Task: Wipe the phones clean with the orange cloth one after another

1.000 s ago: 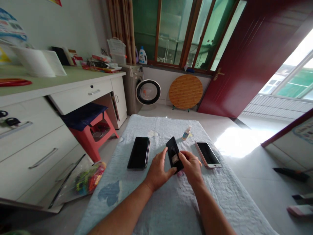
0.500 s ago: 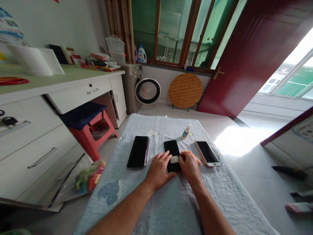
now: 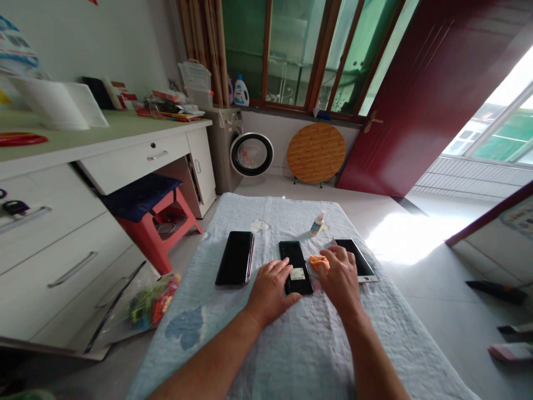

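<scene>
A black phone (image 3: pixel 295 254) with a pale label lies in the middle of the cloth-covered table. My left hand (image 3: pixel 270 289) rests at its left edge, fingers spread, holding nothing. To the right of the phone, my right hand (image 3: pixel 340 275) has its fingers bent over an orange cloth (image 3: pixel 320 262); its fingertips touch the cloth, but their grip is partly hidden. Beside that hand, a white-framed phone (image 3: pixel 361 261) lies partly covered by it. Dark stacked phones (image 3: pixel 235 258) lie on the left. A small spray bottle (image 3: pixel 317 224) stands behind the cloth.
The table (image 3: pixel 233 208) has a light blue quilted cover. On the left are a red stool (image 3: pixel 166 244), a desk with drawers (image 3: pixel 137 150) and a plastic bag (image 3: pixel 141 305). A washing machine (image 3: pixel 225 139) with its door open stands beyond, near a round wooden board (image 3: pixel 316 153).
My right hand has moved right, off the middle phone and towards the white-framed phone, with the orange cloth beneath its fingers. The middle phone's right edge now shows. My left hand has stayed in place.
</scene>
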The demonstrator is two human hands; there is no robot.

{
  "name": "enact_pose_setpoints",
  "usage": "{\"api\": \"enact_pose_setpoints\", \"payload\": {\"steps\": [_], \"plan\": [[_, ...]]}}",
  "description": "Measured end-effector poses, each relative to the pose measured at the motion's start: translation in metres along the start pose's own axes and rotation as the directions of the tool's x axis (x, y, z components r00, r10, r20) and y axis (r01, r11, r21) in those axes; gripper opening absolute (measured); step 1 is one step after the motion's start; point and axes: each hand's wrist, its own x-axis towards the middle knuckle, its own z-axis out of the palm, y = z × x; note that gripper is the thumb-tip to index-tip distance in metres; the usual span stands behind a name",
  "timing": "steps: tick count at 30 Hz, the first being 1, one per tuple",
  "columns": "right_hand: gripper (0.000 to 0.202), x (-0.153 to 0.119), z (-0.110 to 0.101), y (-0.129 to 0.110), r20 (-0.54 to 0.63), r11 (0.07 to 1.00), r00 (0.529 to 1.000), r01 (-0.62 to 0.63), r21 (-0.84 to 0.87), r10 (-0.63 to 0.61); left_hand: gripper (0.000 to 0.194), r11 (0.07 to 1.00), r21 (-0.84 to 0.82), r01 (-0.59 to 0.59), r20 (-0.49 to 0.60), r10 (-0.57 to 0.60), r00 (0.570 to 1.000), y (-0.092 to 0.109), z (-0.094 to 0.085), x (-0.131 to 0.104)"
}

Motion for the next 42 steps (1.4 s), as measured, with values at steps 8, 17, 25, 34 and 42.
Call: {"api": "enact_pose_setpoints", "payload": {"steps": [8, 17, 25, 34, 42], "plan": [[0.028, 0.0, 0.017, 0.005, 0.313, 0.999, 0.949, -0.034, -0.013, 0.036, 0.063, 1.0, 0.016, -0.015, 0.018, 0.014, 1.0, 0.002, -0.003, 0.001], [0.029, 0.004, 0.037, 0.0, 0.106, 0.958, 0.994, -0.045, 0.283, 0.015, 0.066, 1.0, 0.003, -0.008, 0.048, 0.007, 0.999, 0.001, -0.003, 0.0], [0.036, 0.007, 0.03, -0.018, 0.293, 0.999, 0.956, 0.017, 0.045, -0.03, 0.065, 1.0, 0.012, 0.001, 0.053, -0.002, 0.999, 0.003, -0.004, 0.0], [0.028, 0.0, 0.006, -0.014, 0.432, 0.999, 0.901, -0.052, 0.015, 0.041, 0.068, 0.999, 0.035, 0.035, 0.061, -0.037, 0.997, 0.003, -0.005, 0.001], [0.028, 0.002, 0.023, -0.008, 0.396, 0.991, 0.916, -0.107, 0.078, 0.067, 0.067, 0.998, 0.015, 0.067, 0.112, -0.068, 0.991, 0.006, -0.006, 0.002]]}}
